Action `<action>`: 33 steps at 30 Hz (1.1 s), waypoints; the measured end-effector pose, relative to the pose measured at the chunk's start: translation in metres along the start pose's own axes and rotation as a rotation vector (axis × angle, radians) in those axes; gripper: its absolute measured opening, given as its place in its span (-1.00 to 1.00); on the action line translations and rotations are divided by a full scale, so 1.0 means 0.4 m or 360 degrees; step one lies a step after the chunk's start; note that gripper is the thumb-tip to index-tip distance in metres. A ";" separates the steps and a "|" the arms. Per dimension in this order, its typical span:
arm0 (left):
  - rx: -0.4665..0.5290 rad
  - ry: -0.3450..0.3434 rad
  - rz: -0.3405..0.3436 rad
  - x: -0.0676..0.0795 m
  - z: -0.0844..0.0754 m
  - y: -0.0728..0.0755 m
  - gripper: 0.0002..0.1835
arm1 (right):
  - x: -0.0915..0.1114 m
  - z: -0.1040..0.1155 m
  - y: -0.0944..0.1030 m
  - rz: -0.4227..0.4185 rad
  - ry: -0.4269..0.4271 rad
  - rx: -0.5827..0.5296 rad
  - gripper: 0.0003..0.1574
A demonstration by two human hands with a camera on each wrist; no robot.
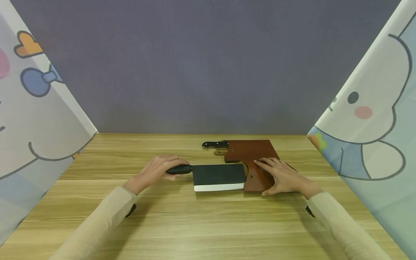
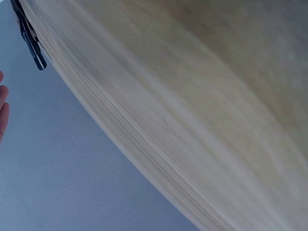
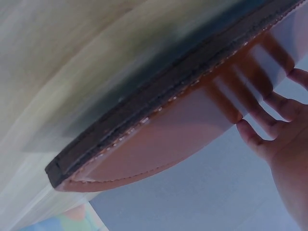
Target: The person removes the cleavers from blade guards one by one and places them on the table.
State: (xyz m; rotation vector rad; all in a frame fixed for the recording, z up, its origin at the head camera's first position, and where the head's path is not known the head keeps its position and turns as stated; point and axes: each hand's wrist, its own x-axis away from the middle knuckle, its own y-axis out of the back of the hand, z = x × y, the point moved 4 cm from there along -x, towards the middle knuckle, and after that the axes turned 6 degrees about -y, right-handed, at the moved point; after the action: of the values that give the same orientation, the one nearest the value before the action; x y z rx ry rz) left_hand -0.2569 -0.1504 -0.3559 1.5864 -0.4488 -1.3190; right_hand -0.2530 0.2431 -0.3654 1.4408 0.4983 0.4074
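Note:
My left hand (image 1: 162,167) grips the black handle (image 1: 179,169) of a cleaver. The cleaver's broad black blade (image 1: 218,175) points right, its bright edge toward me. At the blade's far end is the curved mouth of a brown leather sheath (image 1: 255,180), with a metal snap near it. My right hand (image 1: 282,176) rests on this sheath with fingers spread, thumb by the near edge. In the right wrist view, fingertips (image 3: 239,121) touch the smooth leather face, and stitching runs along its thick dark edge. The left wrist view shows only a few fingers at its border.
Behind the cleaver lies another brown leather sheath (image 1: 250,148) with a black knife handle (image 1: 215,144) sticking out to the left. A small strap (image 1: 220,153) lies beside it. The wooden table (image 1: 195,227) meets a grey wall (image 1: 201,72) at the back; cartoon-printed panels flank both sides.

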 end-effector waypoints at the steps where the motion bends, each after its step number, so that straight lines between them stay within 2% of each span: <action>1: -0.0003 0.0000 0.0000 0.002 0.000 0.001 -0.44 | 0.001 -0.001 0.000 0.0001 -0.0005 0.0002 0.38; 9: -0.0017 0.0023 0.0009 0.022 0.008 0.014 -0.49 | 0.005 -0.012 0.001 -0.0003 -0.0015 0.0000 0.38; 16: -0.0018 0.0070 0.0017 0.035 0.013 0.030 -0.40 | 0.009 -0.019 0.001 -0.0015 -0.0011 0.0001 0.37; 20: -0.0018 0.0084 0.0012 0.046 0.015 0.039 -0.42 | 0.009 -0.020 0.003 -0.0018 -0.0013 -0.0002 0.38; 28: -0.0036 0.0139 0.0041 0.076 0.027 0.050 -0.47 | 0.007 -0.023 0.004 0.0000 -0.0027 -0.0012 0.37; 33: -0.0058 0.0137 0.0034 0.094 0.033 0.059 -0.46 | 0.005 -0.021 0.002 0.0014 -0.0023 -0.0029 0.37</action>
State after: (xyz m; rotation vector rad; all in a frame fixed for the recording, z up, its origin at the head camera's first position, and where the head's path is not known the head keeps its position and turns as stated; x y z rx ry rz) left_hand -0.2491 -0.1960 -0.3546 1.5973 -0.3854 -1.2311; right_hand -0.2559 0.2514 -0.3651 1.4277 0.4755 0.4076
